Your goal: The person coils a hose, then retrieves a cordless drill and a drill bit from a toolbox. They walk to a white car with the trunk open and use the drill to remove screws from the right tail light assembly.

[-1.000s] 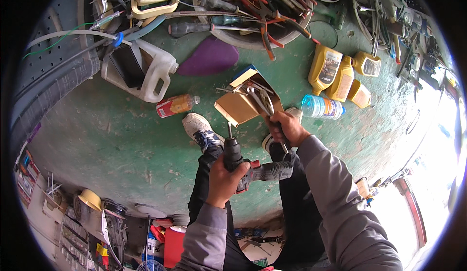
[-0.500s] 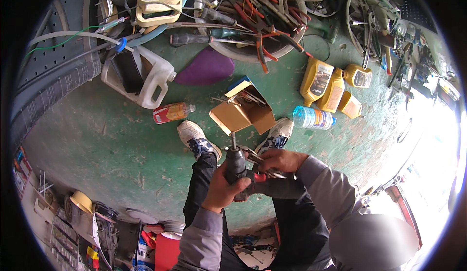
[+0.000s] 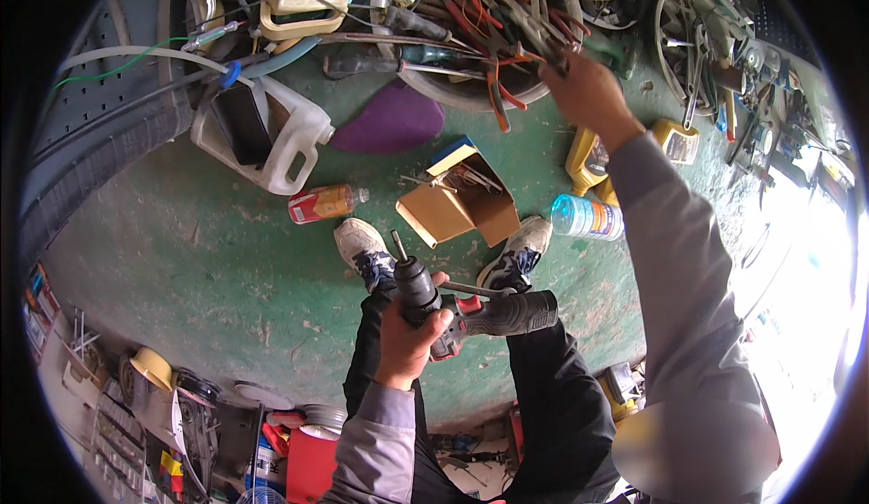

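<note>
A black-and-grey cordless drill (image 3: 418,289) is gripped in my left hand (image 3: 405,341), above the floor between my legs. A thin metal bit (image 3: 399,243) points up and away from its chuck. A slim metal rod (image 3: 480,289) shows beside the drill's red trigger; whether my hand holds it too is unclear. My right arm stretches far forward, and my right hand (image 3: 587,92) is at the right rim of a metal basin (image 3: 444,97) heaped with pliers and other tools. Its fingers are closed around something dark, partly hidden and smeared.
An opened cardboard box (image 3: 444,216) with metal pieces inside lies before my shoes. Around it are a juice bottle (image 3: 321,204), a blue-tinted bottle (image 3: 587,217), yellow oil bottles (image 3: 585,162), a white jug (image 3: 294,128) and a purple piece (image 3: 389,122).
My right hand has left the drill and moved forward to the basin, carrying away the metal tool it held. The drill has tilted left in my left hand, its bit apart from the box.
</note>
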The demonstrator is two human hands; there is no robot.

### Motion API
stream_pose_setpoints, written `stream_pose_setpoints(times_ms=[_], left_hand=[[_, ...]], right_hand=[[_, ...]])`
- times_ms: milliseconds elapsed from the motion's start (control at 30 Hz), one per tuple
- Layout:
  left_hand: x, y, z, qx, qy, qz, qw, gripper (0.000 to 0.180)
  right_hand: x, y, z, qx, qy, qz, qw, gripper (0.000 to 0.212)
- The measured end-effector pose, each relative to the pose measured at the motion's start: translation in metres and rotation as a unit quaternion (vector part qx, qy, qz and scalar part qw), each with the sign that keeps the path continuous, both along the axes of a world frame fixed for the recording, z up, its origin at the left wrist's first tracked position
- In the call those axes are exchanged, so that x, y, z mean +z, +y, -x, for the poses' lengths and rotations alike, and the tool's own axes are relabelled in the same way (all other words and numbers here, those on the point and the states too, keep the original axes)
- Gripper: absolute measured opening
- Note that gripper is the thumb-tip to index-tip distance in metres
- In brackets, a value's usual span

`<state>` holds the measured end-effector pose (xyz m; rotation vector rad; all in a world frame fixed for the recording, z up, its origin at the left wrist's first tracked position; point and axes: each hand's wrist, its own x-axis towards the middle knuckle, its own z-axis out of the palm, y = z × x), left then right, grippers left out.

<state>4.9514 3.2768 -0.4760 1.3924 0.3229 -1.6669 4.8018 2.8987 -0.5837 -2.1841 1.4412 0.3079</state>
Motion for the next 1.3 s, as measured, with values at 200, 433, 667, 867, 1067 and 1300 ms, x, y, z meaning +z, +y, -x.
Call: stream_pose_setpoints(times_ms=[200,433,667,867,1067,1300], left_hand=[[0.003,-0.006,0.005,-0.026,-0.04,-0.003,0.999,0.055],[-0.001,-0.003,-0.001,-0.075,-0.051,-0.051,0.995,0.049],[-0.007,0.007,-0.004,-0.147,-0.121,-0.077,0.979,0.042],[-0.007,0.012,-0.007,-0.19,-0.143,-0.085,0.968,0.039],[-0.005,0.006,-0.005,-0.155,-0.14,-0.083,0.974,0.04],[-0.002,0.002,-0.006,-0.117,-0.113,-0.09,0.982,0.04]], right_hand=[[-0.013,0.015,0.016,-0.041,0.022,0.131,0.99,0.043],[0.002,0.17,0.013,0.129,-0.059,-0.195,0.97,0.034],[-0.076,0.217,-0.026,-0.017,0.115,-0.215,0.97,0.036],[-0.104,0.225,-0.021,-0.011,0.186,-0.184,0.965,0.03],[-0.071,0.222,-0.005,0.018,0.146,-0.255,0.956,0.037],[-0.065,0.238,-0.004,0.033,0.086,-0.305,0.948,0.057]])
